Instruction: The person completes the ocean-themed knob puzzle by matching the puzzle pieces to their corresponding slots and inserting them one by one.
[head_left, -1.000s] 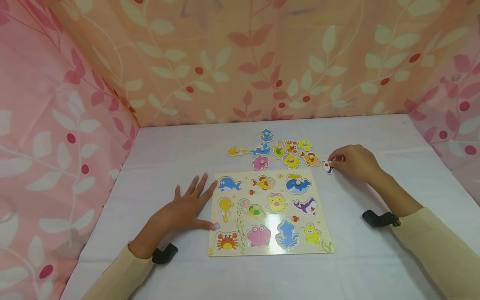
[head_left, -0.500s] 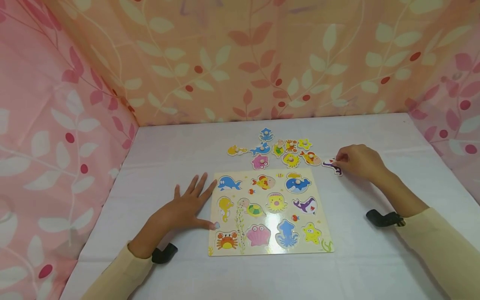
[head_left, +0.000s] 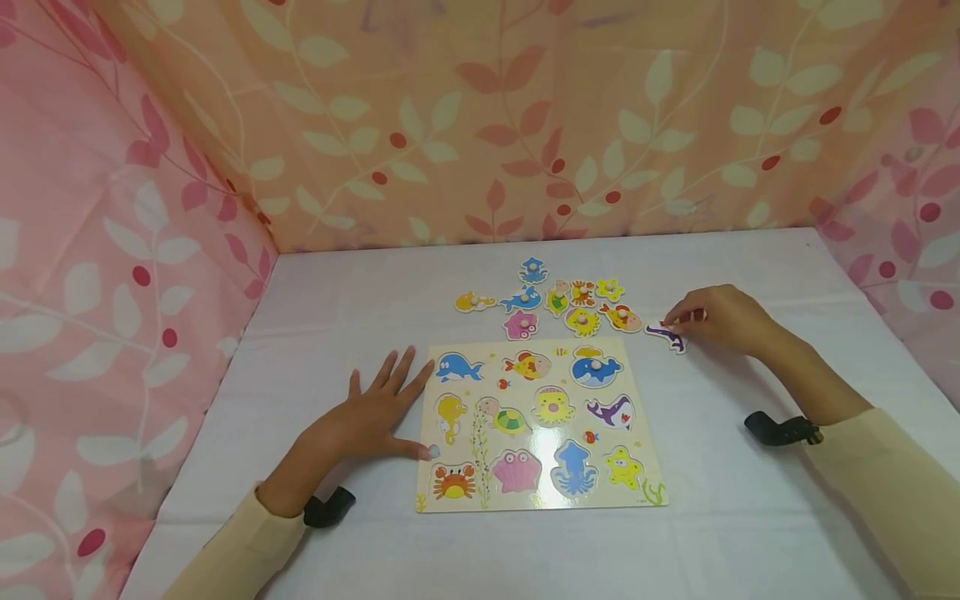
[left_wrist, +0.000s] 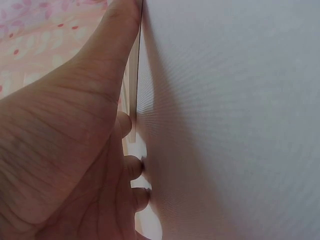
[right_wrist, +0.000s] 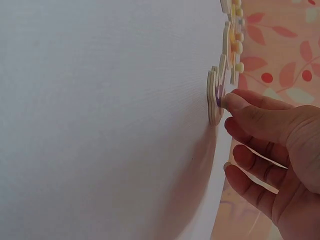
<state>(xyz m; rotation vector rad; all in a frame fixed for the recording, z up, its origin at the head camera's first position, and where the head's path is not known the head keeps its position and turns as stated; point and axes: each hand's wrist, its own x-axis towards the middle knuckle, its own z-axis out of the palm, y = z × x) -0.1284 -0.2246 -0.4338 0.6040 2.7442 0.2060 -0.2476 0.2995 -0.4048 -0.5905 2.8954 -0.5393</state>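
My right hand (head_left: 723,321) pinches a purple-and-white shark puzzle piece (head_left: 667,337) between thumb and index finger, at the right end of the loose pieces. In the right wrist view the shark piece (right_wrist: 214,97) stays close to the white cloth, and the other fingers are bent loosely beside it. My left hand (head_left: 367,425) lies with fingers spread at the left edge of the wooden puzzle board (head_left: 540,496), its thumb tip on the board. In the left wrist view the palm (left_wrist: 75,130) lies alongside the board's edge. A blue whale piece (head_left: 596,367) with a knob sits in the board's upper right.
Several loose knobbed sea-animal pieces lie behind the board, among them a blue squid (head_left: 532,270), a pink shell (head_left: 521,325), a yellow octopus (head_left: 581,322) and a red-and-yellow fish (head_left: 621,317). The table has a white cloth (head_left: 360,300), with patterned curtains (head_left: 450,125) around it.
My right hand has shifted slightly right and turned the shark piece, so that more of it shows beside the fingers. My left hand and the board have stayed still.
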